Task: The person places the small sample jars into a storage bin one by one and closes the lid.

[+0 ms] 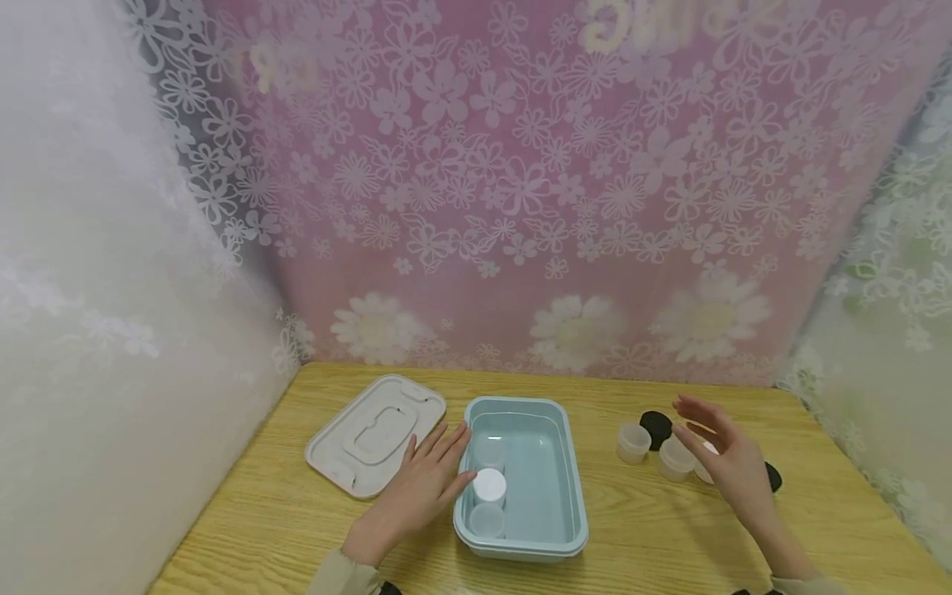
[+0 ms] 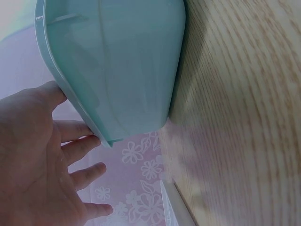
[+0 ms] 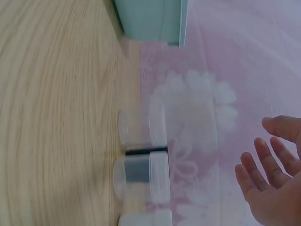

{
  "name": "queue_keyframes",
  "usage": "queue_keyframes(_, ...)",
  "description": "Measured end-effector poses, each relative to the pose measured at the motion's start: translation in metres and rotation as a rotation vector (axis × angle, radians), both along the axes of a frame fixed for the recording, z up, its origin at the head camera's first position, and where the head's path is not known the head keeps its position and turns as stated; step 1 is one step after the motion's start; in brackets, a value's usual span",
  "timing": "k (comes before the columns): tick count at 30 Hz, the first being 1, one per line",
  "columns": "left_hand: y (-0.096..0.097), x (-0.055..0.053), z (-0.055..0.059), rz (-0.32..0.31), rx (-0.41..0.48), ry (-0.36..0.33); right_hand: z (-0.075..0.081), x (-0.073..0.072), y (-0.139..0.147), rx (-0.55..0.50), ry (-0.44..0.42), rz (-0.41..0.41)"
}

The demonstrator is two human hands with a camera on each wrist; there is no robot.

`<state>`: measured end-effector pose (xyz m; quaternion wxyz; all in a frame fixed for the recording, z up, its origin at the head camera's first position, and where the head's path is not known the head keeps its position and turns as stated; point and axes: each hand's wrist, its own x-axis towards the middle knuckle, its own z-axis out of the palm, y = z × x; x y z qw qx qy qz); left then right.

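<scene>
A light blue plastic tub (image 1: 539,487) stands on the table. Along its left side sit a white-topped round container (image 1: 489,487) and two translucent ones, one behind and one in front of it. My left hand (image 1: 420,487) rests at the tub's left rim, fingers spread; in the left wrist view the thumb and nearest fingertips meet that rim (image 2: 77,106). On the right, my right hand (image 1: 732,467) hovers with loosely bent fingers and holds nothing. Below it are translucent round containers (image 1: 676,459), a white one partly hidden by the hand, and black round pieces (image 1: 655,428).
The white tub lid (image 1: 335,446) lies flat left of the tub, near my left hand. A flowered pink curtain (image 1: 521,207) hangs behind the wooden table (image 1: 617,529), with pale sheets at both sides.
</scene>
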<state>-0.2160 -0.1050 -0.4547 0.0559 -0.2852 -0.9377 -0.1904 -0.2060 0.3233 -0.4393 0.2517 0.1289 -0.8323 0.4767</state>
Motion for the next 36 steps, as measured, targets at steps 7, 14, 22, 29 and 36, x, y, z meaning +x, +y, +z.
queue_keyframes(7, -0.001, 0.001, -0.001, 0.001, 0.005, -0.004, -0.006, 0.009, 0.036, 0.023, 0.001, -0.115)
queue_keyframes(14, -0.001, 0.0, -0.001, 0.007, -0.002, 0.0, -0.018, 0.017, 0.074, 0.052, -0.122, -0.229)
queue_keyframes(22, -0.001, 0.0, 0.0, 0.003, 0.005, -0.008, -0.03, 0.019, 0.1, 0.193, -0.397, -0.304)
queue_keyframes(29, 0.0, 0.001, 0.0, -0.001, 0.002, -0.001, -0.029, 0.018, 0.109, 0.159, -0.628, -0.211)
queue_keyframes(36, 0.0, 0.0, -0.001, 0.001, -0.004, 0.009, -0.032, 0.015, 0.116, 0.139, -0.745, -0.204)
